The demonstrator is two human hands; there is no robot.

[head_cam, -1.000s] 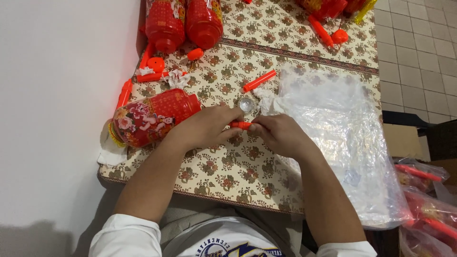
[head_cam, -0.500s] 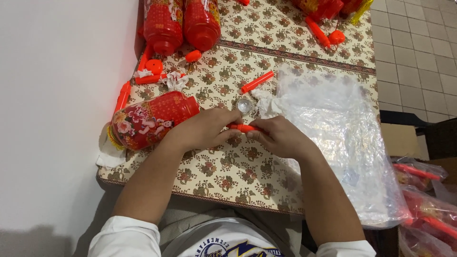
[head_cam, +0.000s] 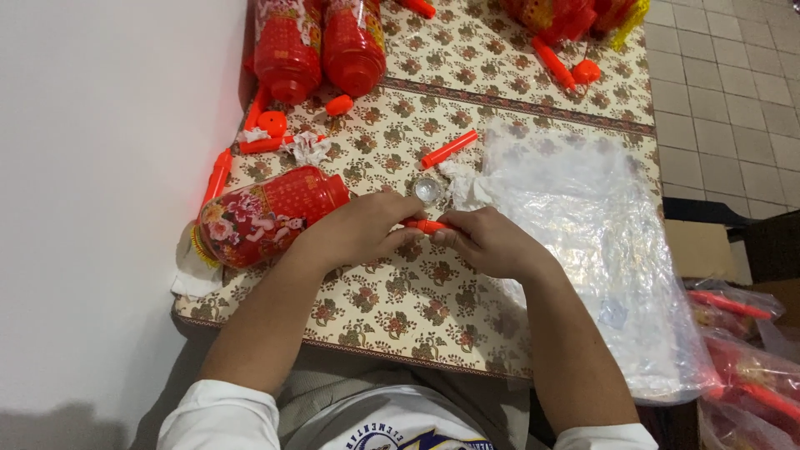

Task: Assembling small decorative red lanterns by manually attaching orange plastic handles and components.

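Head cam: left hand [head_cam: 360, 229] & right hand [head_cam: 490, 242] meet mid-table [head_cam: 392, 308], fingers of both pinched on a small orange tube [head_cam: 427, 225] betw. them, prob. light stiff plastic, best held at its ends, w/ red lantern [head_cam: 267, 212] just left, clear bag [head_cam: 583, 217] right.

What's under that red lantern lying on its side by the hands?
The red lantern lies on the flowered tablecloth. White crumpled paper pokes out beneath its yellow-fringed end. How far the paper reaches underneath is hidden.
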